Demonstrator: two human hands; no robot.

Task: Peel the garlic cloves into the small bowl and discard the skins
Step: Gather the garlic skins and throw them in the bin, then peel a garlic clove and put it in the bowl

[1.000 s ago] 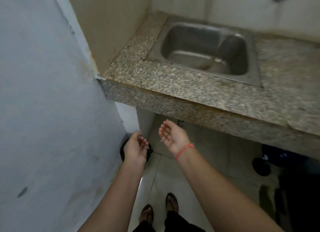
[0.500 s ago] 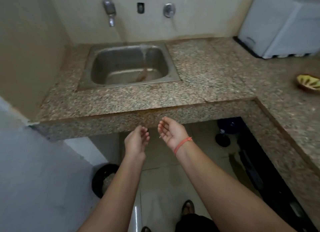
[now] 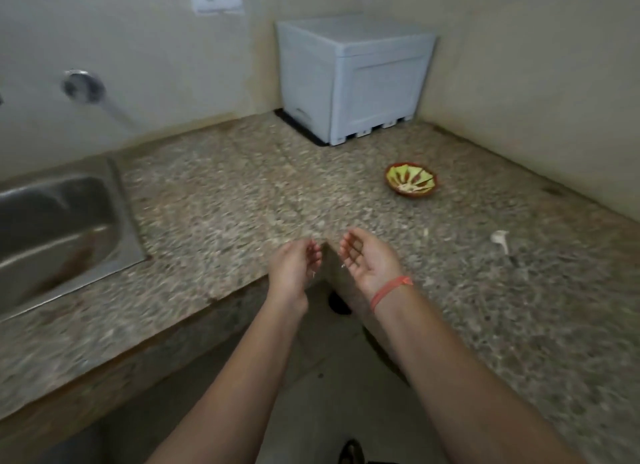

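Observation:
My left hand [image 3: 294, 264] and my right hand [image 3: 370, 262] hover side by side over the inner corner of the granite counter [image 3: 242, 200], palms turned inward, fingers loosely curled and holding nothing. Tiny bits of skin cling to the fingers. The small yellow-green bowl [image 3: 411, 179] with pale garlic cloves inside sits on the counter, farther back and to the right. A white piece of garlic [image 3: 499, 238] lies on the counter to the right of my right hand. An orange band circles my right wrist.
A steel sink [image 3: 59, 221] is set in the counter at left, with a wall fitting [image 3: 82, 86] above it. A light grey box [image 3: 353, 79] stands in the back corner. The floor shows below the counter edge.
The view has swung right and up, from the bin on the floor past the sink to the counter corner. My hands rose with it, still empty and cupped.

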